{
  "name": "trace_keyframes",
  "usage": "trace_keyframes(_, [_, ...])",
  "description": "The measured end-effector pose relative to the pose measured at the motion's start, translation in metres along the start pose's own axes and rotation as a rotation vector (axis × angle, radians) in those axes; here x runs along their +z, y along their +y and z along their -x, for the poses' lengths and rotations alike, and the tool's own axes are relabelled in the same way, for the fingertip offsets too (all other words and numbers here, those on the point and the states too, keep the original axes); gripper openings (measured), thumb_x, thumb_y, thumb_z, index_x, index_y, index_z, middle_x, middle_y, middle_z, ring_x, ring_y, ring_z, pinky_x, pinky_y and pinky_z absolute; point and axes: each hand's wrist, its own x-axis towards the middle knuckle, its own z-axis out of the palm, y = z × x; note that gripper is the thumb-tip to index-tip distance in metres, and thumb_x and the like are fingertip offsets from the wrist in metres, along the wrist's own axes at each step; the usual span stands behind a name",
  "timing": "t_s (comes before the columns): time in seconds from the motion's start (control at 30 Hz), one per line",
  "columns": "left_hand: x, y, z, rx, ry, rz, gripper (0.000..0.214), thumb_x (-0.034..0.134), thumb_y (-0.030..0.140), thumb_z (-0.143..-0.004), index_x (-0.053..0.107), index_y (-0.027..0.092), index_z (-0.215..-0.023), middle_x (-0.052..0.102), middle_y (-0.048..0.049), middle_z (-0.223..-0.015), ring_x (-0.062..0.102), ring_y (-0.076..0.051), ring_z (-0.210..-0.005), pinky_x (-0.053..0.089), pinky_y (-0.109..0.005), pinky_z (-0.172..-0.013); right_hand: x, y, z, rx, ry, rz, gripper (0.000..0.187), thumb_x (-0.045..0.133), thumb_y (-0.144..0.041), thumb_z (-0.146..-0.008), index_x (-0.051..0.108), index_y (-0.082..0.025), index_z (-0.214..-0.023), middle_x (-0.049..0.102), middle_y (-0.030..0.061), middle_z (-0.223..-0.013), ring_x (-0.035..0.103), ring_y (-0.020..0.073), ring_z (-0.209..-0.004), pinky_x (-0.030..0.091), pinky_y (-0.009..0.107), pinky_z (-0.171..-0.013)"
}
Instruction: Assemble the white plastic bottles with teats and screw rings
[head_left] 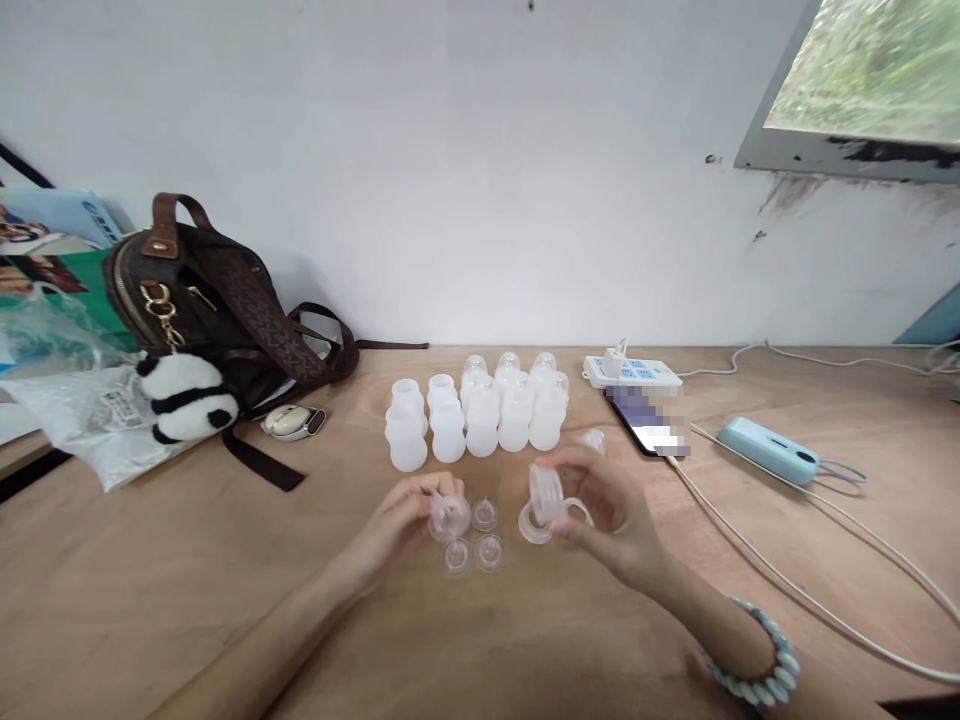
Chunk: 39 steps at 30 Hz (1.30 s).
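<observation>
My left hand point(409, 512) pinches a clear silicone teat point(448, 517) just above the wooden table point(187, 590). My right hand point(600, 510) holds a translucent screw ring point(545, 495) tilted on its side. Another ring point(534, 527) lies on the table under it. Three loose teats point(486, 540) lie between my hands. Behind them stand several small white plastic bottles point(480, 410) in rows; the right ones carry caps, the left ones are uncapped. A loose clear cap point(592, 439) lies behind my right hand.
A brown handbag point(202, 300) with a panda charm point(184, 397) sits at the back left, beside plastic bags point(75, 410) and a small case point(292, 422). A power strip point(631, 372), phone point(646, 420), blue power bank point(766, 451) and white cables point(810, 590) lie on the right.
</observation>
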Motion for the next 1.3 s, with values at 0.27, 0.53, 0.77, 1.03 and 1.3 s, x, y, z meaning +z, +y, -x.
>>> trace_keyframes(0.27, [-0.027, 0.005, -0.006, -0.088, 0.196, -0.575, 0.023, 0.041, 0.037, -0.077, 0.044, 0.017, -0.066, 0.043, 0.0026, -0.067, 0.04, -0.01, -0.07, 0.033, -0.021, -0.068, -0.027, 0.005, -0.014, -0.093, -0.121, 0.743, 0.028, 0.056, -0.016, -0.087, 0.057, -0.021, -0.115, 0.055, 0.011, -0.114, 0.057, 0.022, -0.1, 0.05, 0.038, -0.082])
trace_keyframes(0.53, [-0.032, -0.01, -0.009, -0.182, 0.171, -1.041, 0.023, 0.037, 0.028, -0.082, 0.043, 0.017, -0.063, 0.051, 0.0006, -0.068, 0.046, -0.012, -0.069, 0.031, -0.023, -0.066, -0.034, -0.017, -0.012, 0.201, -0.752, 0.618, 0.037, 0.074, -0.01, -0.066, 0.058, -0.019, -0.098, 0.057, 0.0031, -0.103, 0.052, 0.0183, -0.097, 0.045, 0.032, -0.084])
trace_keyframes(0.77, [-0.042, -0.013, -0.009, -0.134, 0.173, -1.083, 0.024, 0.041, 0.031, -0.083, 0.052, 0.016, -0.068, 0.057, -0.0005, -0.072, 0.048, -0.011, -0.068, 0.029, -0.021, -0.063, -0.023, -0.011, -0.009, 0.211, -0.794, 0.845, 0.031, 0.07, -0.008, -0.067, 0.056, -0.018, -0.093, 0.055, 0.0048, -0.102, 0.049, 0.0205, -0.093, 0.043, 0.034, -0.08])
trace_keyframes(1.03, [-0.033, -0.01, -0.012, -0.147, 0.163, -0.93, 0.023, 0.041, 0.033, -0.085, 0.055, 0.016, -0.077, 0.056, 0.0016, -0.067, 0.048, -0.011, -0.064, 0.032, -0.02, -0.064, -0.024, -0.005, -0.005, 0.251, -0.786, 0.931, 0.026, 0.059, -0.006, -0.073, 0.053, -0.015, -0.097, 0.056, 0.0071, -0.109, 0.049, 0.0217, -0.095, 0.043, 0.039, -0.085])
trace_keyframes(1.3, [-0.03, -0.015, -0.011, -0.145, 0.127, -0.783, 0.024, 0.044, 0.031, -0.085, 0.063, 0.017, -0.088, 0.064, 0.0, -0.079, 0.054, -0.011, -0.072, 0.036, -0.02, -0.067, -0.027, -0.016, -0.014, 0.377, -0.804, 0.836, 0.042, 0.076, -0.012, -0.065, 0.054, -0.017, -0.099, 0.055, 0.0044, -0.11, 0.049, 0.0218, -0.1, 0.042, 0.038, -0.089])
